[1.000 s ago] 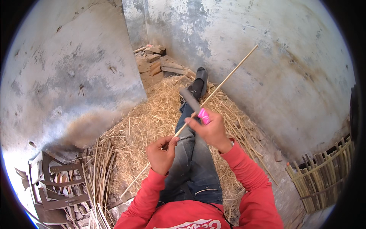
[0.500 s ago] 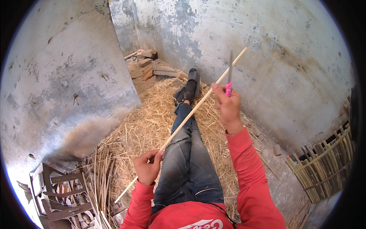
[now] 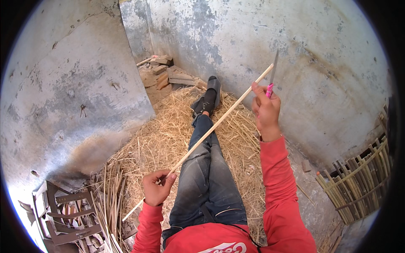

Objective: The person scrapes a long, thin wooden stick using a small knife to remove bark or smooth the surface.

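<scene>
Gripping a knife [image 3: 273,74], the right hand [image 3: 267,110] also pinches a pale stick [image 3: 211,131] the left hand [image 3: 156,187] holds.

Across a grey, dusty floor [image 3: 316,187], a thick, pale spread of straw-like shavings [image 3: 164,130], with two outstretched legs [image 3: 209,168] in worn, dark jeans along its middle. On the left, a loose pile of long, narrow strips [image 3: 112,192], just beside a dark slatted frame [image 3: 74,197] amid broken rubble [image 3: 90,241]. Beyond the shavings, in the far corner, a heap of bricks and blocks [image 3: 162,67]. Near the right-hand wall, a single reddish brick [image 3: 306,165] on bare ground, with a thin stick [image 3: 306,194] close by.
</scene>
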{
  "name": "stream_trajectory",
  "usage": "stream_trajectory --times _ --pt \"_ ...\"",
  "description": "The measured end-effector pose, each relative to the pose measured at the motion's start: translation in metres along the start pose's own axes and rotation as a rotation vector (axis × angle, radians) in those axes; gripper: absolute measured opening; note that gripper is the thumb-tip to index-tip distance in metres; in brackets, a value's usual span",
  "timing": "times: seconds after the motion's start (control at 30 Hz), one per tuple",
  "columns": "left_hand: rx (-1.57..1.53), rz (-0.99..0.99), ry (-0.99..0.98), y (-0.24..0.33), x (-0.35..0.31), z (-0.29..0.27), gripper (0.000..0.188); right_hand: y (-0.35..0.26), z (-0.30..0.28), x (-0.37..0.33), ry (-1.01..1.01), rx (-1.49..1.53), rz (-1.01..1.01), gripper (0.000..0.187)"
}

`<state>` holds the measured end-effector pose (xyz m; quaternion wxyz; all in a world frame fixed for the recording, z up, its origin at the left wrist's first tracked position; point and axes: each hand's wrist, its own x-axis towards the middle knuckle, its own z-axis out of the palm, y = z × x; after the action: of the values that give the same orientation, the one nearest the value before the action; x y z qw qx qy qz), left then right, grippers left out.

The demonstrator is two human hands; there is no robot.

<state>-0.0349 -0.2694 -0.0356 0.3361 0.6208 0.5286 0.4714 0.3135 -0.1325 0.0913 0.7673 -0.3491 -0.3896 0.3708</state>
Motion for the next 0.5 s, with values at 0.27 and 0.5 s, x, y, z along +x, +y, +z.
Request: stream_trajectory --times 0.27,0.5 --pt "-0.226 0.089 -0.112 0.034 0.02 0.03 0.02 0.036 0.026 -0.055 -0.173 -0.22 0.076 0.019" --pt "0.012 0.144 -0.005 0.031 0.012 0.025 0.015 0.025 0.014 -0.046 -0.164 -0.702 -0.325 0.036"
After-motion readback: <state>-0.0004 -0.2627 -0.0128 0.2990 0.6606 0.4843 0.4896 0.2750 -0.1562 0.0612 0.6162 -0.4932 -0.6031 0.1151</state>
